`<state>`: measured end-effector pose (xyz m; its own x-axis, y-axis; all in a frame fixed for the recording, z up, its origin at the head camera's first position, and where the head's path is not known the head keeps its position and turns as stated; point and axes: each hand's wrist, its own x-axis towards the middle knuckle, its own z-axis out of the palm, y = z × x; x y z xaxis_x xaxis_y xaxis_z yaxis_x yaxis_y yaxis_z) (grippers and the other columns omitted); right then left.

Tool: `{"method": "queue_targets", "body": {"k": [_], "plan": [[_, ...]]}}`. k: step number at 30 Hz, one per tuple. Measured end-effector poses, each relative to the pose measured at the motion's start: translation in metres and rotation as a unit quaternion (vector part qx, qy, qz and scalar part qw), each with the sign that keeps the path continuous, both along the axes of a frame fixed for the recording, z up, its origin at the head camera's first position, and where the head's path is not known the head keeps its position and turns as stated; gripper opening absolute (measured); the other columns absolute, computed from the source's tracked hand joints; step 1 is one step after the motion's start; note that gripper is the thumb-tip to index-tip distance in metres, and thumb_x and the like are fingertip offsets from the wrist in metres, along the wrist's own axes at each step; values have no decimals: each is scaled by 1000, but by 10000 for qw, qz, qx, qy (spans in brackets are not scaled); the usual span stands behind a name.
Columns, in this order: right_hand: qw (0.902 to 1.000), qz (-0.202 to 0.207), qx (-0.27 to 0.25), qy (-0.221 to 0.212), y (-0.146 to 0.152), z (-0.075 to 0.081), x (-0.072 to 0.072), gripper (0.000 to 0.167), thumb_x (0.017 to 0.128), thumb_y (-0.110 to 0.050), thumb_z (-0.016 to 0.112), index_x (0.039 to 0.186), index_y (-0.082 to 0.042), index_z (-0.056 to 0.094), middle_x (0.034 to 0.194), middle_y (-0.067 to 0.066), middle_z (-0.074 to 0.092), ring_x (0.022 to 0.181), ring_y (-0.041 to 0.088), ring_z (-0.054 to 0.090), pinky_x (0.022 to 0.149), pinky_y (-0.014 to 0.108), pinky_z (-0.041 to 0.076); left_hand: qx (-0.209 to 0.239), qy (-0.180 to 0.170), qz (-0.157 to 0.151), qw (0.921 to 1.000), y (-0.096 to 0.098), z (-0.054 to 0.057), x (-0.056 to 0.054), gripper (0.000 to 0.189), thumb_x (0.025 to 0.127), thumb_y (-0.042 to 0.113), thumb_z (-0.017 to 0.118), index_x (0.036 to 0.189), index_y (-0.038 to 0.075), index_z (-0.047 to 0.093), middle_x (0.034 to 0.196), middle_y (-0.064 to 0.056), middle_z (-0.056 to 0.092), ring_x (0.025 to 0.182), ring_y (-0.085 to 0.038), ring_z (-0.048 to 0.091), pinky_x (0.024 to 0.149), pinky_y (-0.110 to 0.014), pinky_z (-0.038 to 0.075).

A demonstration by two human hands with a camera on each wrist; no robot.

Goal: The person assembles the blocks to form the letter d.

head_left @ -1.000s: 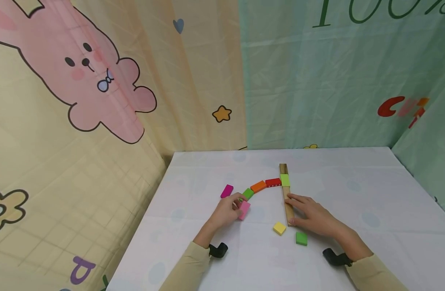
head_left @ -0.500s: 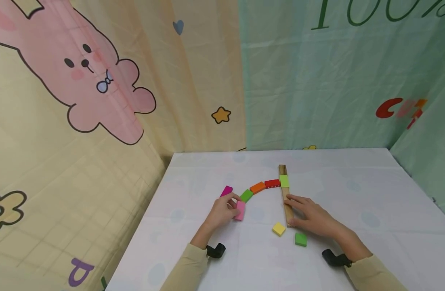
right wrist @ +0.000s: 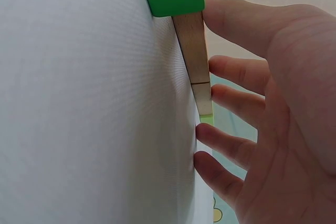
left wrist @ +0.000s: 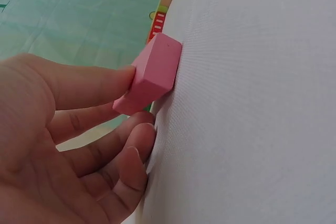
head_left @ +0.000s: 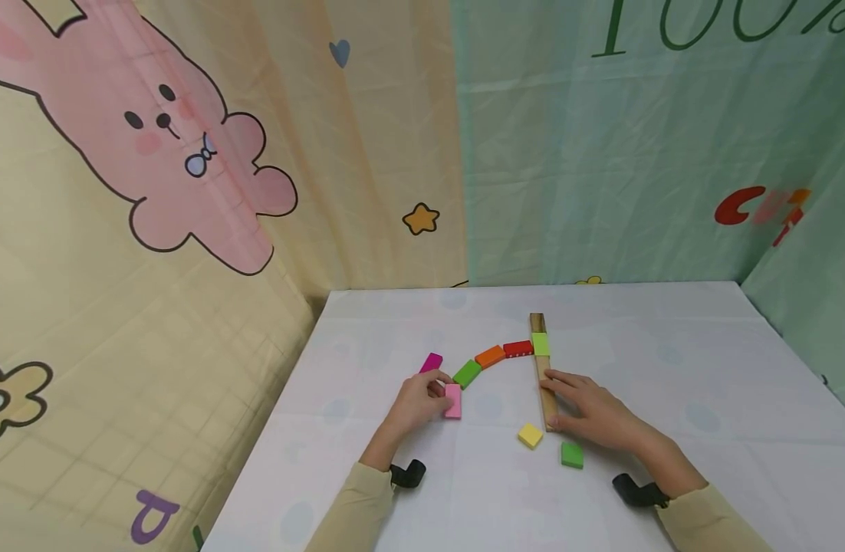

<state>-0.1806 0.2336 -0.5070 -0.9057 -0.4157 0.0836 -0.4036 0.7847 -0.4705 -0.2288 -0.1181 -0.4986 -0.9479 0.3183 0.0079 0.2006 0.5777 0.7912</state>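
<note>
My left hand [head_left: 413, 404] pinches a pink block [head_left: 453, 402] between thumb and fingers. In the left wrist view the pink block [left wrist: 152, 74] is tilted, with one end right at the white cloth. Just beyond it, a green block [head_left: 467, 374], an orange block [head_left: 490, 356] and a red block [head_left: 518, 349] form a curve. This curve meets a lime block [head_left: 540, 344] set in a straight row of wooden blocks [head_left: 544, 368]. Along that row's right side my right hand [head_left: 595, 410] rests its loosely spread fingertips, thumb near the closer end.
Behind the left fingers lies a magenta block [head_left: 432, 363], partly covered. A yellow block [head_left: 530, 436] and another green block [head_left: 572, 455] lie near the row's close end. The white table [head_left: 671, 368] ends at printed curtains [head_left: 602, 169].
My left hand has drawn slightly left with the pink block, which has turned more upright in the head view and stands farther from the green one. My right hand stays in place.
</note>
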Motion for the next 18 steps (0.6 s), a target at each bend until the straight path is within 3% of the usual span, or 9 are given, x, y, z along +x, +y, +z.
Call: {"method": "queue_targets", "body": {"k": [6,18], "plan": [[10000,10,-20,-10,1,-2,-1,79,89,-58,68,151,-14,48,159,11,36,139,41,36,102,66,39,-61,62,-70,9999,1,-5,-1,20,87,13,79,107,11,73,83,0,61,77,-16,56,62,-27,49],[9999,-68,3,-81,1,0,-1,78,88,-57,70,151,-15,48,159,11,36,140,41,36,100,67,39,-16,210,110,9997,7,-6,1,20,86,15,81,104,11,74,80,2,62,74,-16,56,60,-26,48]]}}
